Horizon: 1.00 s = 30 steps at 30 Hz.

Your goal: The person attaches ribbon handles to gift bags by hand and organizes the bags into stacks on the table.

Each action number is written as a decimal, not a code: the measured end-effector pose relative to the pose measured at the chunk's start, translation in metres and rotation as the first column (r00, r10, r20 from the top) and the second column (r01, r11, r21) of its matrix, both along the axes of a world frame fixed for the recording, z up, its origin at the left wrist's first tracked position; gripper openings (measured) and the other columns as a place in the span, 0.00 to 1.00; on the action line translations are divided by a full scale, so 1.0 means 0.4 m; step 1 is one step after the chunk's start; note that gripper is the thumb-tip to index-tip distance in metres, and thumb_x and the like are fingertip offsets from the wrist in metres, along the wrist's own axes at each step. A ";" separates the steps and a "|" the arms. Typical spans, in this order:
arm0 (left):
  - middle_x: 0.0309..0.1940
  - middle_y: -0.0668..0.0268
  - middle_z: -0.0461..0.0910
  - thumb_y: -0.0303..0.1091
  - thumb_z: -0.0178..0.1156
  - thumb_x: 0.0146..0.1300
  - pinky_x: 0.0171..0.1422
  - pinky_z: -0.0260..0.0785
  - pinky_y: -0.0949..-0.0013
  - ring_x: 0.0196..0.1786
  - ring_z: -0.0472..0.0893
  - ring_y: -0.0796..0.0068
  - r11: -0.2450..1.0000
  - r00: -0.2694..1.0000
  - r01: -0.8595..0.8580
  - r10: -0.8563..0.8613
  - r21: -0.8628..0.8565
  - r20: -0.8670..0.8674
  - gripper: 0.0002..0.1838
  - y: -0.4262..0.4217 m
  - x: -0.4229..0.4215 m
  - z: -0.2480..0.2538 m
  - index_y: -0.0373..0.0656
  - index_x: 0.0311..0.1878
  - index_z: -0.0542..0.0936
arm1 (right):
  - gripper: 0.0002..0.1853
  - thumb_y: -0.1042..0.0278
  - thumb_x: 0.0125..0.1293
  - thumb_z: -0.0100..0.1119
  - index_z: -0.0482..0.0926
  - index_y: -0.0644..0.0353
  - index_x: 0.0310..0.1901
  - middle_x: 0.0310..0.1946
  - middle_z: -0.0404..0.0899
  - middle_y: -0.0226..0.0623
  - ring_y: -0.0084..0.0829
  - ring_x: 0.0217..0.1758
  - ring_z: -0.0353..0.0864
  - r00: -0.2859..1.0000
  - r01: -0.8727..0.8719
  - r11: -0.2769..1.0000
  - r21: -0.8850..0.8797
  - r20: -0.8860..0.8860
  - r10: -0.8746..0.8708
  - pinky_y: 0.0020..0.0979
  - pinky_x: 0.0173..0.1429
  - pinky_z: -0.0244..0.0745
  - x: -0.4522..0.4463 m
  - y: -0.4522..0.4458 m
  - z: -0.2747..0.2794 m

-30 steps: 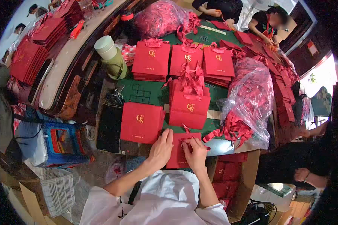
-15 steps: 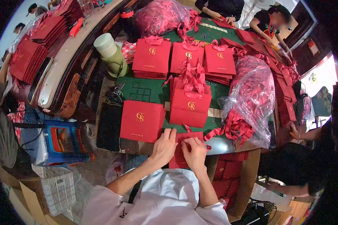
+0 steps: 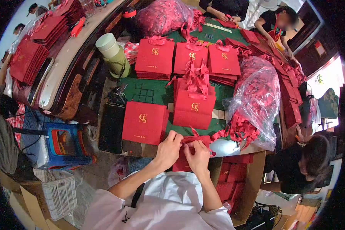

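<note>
A red paper bag [image 3: 181, 165] lies at the table's near edge, partly hidden under my hands. My left hand [image 3: 168, 150] pinches its upper part, fingertips close to those of my right hand [image 3: 197, 156]. My right hand is also closed at the bag's upper part. Out of its right side pokes the end of a small red object, too covered to name. A red ribbon [image 3: 194, 132] sticks up behind the bag's top edge. Left of my hands is a stack of handleless red bags [image 3: 144, 123]; beyond them stand finished-looking bags with ribbon handles [image 3: 194, 109].
A clear plastic sack of red ribbons [image 3: 255, 103] sits at the right. Three bag stacks [image 3: 154, 57] line the back, beside a green-and-white tumbler [image 3: 113, 55]. A cardboard box [image 3: 253, 188] holds red bags below. Co-workers are at the far side and right.
My fingertips have come together at the bag's upper part, and its top edge is lifted slightly. On the right, a co-worker's head has leaned into view.
</note>
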State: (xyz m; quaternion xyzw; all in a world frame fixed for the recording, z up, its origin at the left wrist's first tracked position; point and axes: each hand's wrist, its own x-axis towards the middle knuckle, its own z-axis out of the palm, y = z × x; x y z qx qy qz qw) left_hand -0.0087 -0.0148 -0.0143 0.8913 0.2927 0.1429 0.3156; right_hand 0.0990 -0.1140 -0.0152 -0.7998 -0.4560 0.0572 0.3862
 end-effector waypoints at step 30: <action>0.34 0.56 0.79 0.32 0.62 0.63 0.44 0.72 0.54 0.41 0.79 0.51 0.985 0.954 0.116 -0.076 -0.125 0.288 0.08 0.015 -0.027 0.038 0.40 0.41 0.75 | 0.07 0.74 0.56 0.69 0.81 0.61 0.35 0.31 0.79 0.40 0.41 0.33 0.80 0.995 -0.013 1.000 0.025 -0.094 0.016 0.36 0.37 0.75 -0.023 -0.023 0.048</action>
